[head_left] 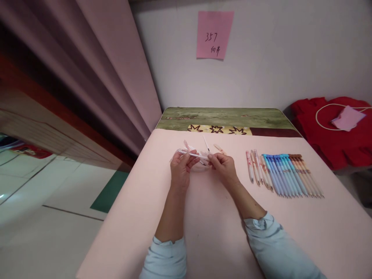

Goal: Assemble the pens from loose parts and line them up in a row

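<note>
Between my two hands lies a slim white pen [194,155], held nearly level above the table. My left hand [180,168] pinches it towards its left end with thumb and fingers. At its right end, the fingertips of my right hand [225,167] are closed on it. Whether it is a whole pen or only part of one is too small to tell. Just behind my hands are loose pieces: a thin white refill with a dark tip [206,144], a pale pen barrel [220,148] and a pinkish pen part [186,145], partly hidden by my left hand.
Right of my hands, several pens [283,174] lie side by side, patterned, blue and brown. A pale pink cover [209,232] lies over the table, its green patterned top [232,114] showing at the back. Red cloth [310,131] is at the right, a curtain [116,77] at the left.
</note>
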`<state>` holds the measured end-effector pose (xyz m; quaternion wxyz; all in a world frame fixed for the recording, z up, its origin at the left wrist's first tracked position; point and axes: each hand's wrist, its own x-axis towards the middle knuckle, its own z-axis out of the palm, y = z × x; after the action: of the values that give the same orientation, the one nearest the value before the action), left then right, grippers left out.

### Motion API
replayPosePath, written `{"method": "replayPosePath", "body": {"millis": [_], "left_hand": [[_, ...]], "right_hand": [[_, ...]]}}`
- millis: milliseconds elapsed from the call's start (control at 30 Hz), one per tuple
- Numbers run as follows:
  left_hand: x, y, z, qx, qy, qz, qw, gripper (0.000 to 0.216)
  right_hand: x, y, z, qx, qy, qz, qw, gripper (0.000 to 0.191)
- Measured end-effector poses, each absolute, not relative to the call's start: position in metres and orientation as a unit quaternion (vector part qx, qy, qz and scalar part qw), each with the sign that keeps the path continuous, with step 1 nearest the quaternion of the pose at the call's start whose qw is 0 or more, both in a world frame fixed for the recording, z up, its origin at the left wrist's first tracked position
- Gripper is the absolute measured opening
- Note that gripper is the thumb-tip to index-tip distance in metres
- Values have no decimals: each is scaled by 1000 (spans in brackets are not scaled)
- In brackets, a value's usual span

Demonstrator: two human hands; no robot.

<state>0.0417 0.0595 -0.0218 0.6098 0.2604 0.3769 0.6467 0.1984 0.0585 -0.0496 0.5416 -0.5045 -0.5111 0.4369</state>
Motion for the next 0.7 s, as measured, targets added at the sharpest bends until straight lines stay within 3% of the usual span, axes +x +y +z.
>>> {"method": "replayPosePath", "body": {"millis": [67, 200, 300, 400, 500, 700], "left_hand": [[42, 60, -22, 259, 376, 649, 608, 29], [41, 61, -24, 247, 380, 659, 600, 28], [40, 62, -25, 243, 382, 663, 596, 29], [40, 62, -25, 247, 381, 661, 598, 28], [40, 62, -24, 249, 378, 660, 600, 27], [39, 61, -23, 252, 380, 660, 597, 27]], "right_hand": [[199, 58, -51, -512, -514, 439, 530, 47], [197, 59, -51, -477, -524, 451, 542, 37], [195, 59, -51, -443, -524, 466, 559, 44], [195, 59, -52, -451, -527, 472, 544, 33], [197, 59, -52, -488, -513, 477, 520, 47], [198, 58, -53, -473, -548, 442, 530, 36]]}}
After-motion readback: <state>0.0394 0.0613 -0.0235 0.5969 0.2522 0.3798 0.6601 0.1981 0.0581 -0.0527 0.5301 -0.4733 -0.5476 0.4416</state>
